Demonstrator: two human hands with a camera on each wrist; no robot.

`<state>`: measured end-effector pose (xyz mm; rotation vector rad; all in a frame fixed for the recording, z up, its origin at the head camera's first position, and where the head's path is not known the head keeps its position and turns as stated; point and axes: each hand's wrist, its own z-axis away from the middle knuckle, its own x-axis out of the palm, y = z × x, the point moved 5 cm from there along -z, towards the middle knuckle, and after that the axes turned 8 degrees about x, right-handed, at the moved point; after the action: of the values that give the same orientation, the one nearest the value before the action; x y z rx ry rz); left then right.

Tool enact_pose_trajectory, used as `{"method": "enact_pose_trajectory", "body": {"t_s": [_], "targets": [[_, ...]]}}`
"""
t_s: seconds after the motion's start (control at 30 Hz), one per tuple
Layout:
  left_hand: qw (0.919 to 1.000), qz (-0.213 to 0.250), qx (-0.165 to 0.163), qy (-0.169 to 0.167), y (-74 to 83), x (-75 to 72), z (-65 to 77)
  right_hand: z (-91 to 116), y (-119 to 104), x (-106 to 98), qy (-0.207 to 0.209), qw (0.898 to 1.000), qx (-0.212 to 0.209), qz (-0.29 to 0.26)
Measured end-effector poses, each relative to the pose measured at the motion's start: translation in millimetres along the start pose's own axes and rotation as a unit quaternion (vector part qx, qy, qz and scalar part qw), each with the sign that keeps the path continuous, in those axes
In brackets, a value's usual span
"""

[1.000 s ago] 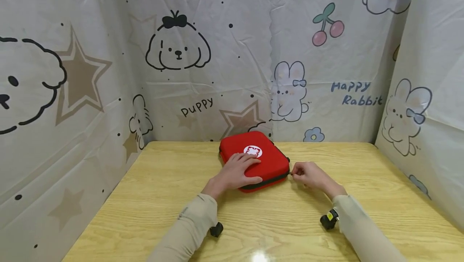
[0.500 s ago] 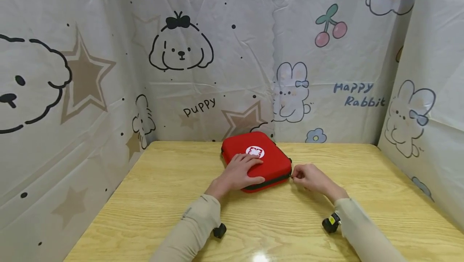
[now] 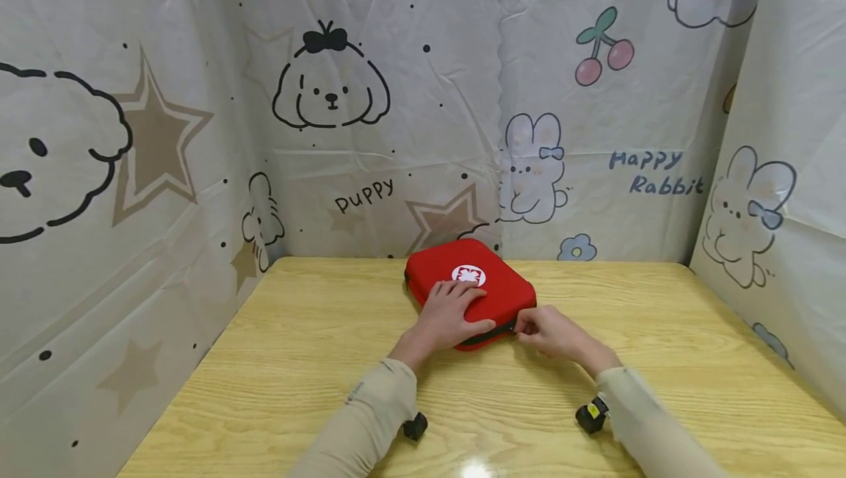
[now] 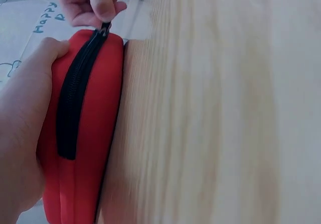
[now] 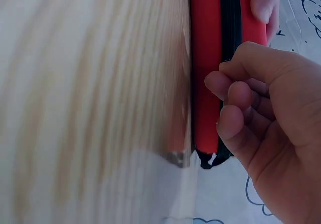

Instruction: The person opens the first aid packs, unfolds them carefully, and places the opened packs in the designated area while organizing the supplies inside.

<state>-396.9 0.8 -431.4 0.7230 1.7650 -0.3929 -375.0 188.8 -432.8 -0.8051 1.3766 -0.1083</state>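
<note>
A red zip-up first-aid case (image 3: 423, 263) with a white emblem lies on the wooden table, turned at an angle. My left hand (image 3: 452, 316) rests on its lid with fingers spread, the thumb along the front edge. At the right end of the front side, my right hand (image 3: 551, 332) pinches the zipper pull (image 4: 105, 28) between thumb and curled fingers. The black zipper (image 4: 75, 88) runs along the side, its teeth joined in the left wrist view. In the right wrist view, my fingers hide the pull, and a small black loop (image 5: 206, 159) shows at the case's corner.
The wooden table (image 3: 317, 316) meets a pale curtain (image 3: 370, 140) with cartoon prints behind the case. More curtain hangs at left and right. A small black camera (image 3: 591, 415) sits under the right wrist, another black camera (image 3: 415, 426) under the left.
My right hand has moved left from the case's right corner along its front side, with the zipper pull. The case and my left hand have shifted slightly to the right.
</note>
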Motion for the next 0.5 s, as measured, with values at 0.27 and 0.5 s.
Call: {"method": "enact_pose_trajectory", "body": {"t_s": [0.27, 0.5], "targets": [[0.9996, -0.007, -0.024, 0.014, 11.2, 1.9, -4.0, -2, -10, 8, -0.02, 1.0, -0.019, -0.001], [0.999, -0.012, -0.034, 0.025, 13.6, 4.0, -5.3, -2, -16, 10, -0.026, 0.999, -0.029, -0.004]]}}
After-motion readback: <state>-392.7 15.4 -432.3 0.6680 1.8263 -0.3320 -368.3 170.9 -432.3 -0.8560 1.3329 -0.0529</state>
